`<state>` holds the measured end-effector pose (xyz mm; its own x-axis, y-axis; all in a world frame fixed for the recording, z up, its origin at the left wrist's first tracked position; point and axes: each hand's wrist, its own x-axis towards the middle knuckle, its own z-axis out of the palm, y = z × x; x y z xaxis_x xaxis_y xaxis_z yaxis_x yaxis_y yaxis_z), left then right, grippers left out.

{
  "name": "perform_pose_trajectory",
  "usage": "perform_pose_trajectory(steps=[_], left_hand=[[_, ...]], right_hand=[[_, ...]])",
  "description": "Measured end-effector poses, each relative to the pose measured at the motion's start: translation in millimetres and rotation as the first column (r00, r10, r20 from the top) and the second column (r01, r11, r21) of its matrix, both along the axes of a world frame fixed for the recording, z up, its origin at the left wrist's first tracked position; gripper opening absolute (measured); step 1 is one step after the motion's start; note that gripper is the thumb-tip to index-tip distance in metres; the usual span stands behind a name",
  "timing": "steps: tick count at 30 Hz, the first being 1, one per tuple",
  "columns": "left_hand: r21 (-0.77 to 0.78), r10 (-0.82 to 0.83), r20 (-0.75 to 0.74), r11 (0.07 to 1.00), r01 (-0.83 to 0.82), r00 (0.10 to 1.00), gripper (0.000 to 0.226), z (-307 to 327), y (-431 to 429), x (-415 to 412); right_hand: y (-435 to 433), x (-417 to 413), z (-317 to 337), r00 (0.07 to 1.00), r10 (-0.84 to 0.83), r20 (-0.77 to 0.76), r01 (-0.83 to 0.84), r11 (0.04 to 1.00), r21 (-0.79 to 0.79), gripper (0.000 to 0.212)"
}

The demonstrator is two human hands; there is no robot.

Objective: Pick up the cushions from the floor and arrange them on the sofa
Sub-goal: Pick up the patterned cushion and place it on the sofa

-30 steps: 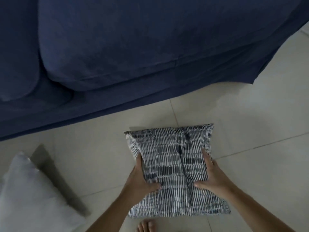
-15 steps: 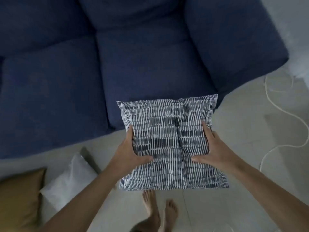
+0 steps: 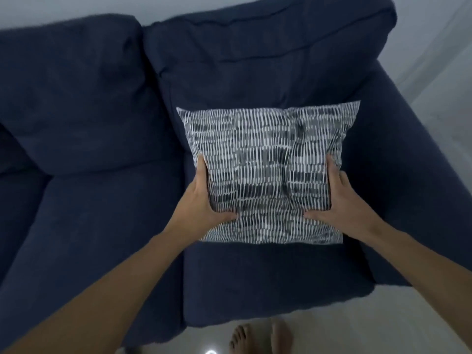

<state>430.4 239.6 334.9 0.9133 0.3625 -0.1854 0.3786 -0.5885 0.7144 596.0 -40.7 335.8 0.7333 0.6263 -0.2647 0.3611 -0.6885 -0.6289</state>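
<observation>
A square cushion (image 3: 265, 172) with a black-and-white dashed pattern is held over the right seat of the dark blue sofa (image 3: 102, 200). My left hand (image 3: 204, 200) grips its left edge, thumb pressed on the front. My right hand (image 3: 342, 200) grips its right edge the same way. The cushion's top edge is level with the lower part of the right back cushion (image 3: 255, 60). Whether its bottom edge touches the seat I cannot tell. No other loose cushions are in view.
The sofa's right armrest (image 3: 408, 175) runs beside the cushion. Pale tiled floor (image 3: 383, 323) lies in front of the sofa, with my bare feet (image 3: 258, 338) on it. A light wall is behind and to the right.
Both hands lifted the patterned cushion off the floor and carried it up and forward over the right seat. The white and yellow cushions on the floor have dropped out of view.
</observation>
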Motion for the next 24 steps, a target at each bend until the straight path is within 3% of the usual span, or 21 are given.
perform_pose_trajectory(steps=[5, 8, 11, 17, 24], left_hand=[[0.205, 0.013, 0.078, 0.978, -0.029, 0.997, 0.152, -21, 52, 74], [0.240, 0.082, 0.095, 0.965, -0.103, 0.992, 0.149, -46, 73, 108], [0.268, 0.154, 0.062, 0.949, -0.165, 0.986, 0.150, -78, 84, 131], [0.234, 0.223, 0.004, 0.948, -0.217, 0.975, 0.151, -119, 96, 155], [0.162, 0.138, -0.122, 0.980, -0.117, 0.983, 0.142, -102, 109, 132]], right_hand=[[63, 85, -29, 0.985, 0.039, 0.169, -0.040, 0.999, 0.001, 0.137], [93, 125, -52, 0.968, 0.058, 0.244, -0.076, 0.995, 0.065, 0.139], [109, 152, -83, 0.956, 0.069, 0.284, -0.082, 0.996, 0.034, 0.138], [119, 180, -122, 0.973, 0.062, 0.222, -0.053, 0.998, -0.046, 0.133], [105, 171, -93, 0.994, 0.038, 0.098, -0.024, 0.989, -0.144, 0.126]])
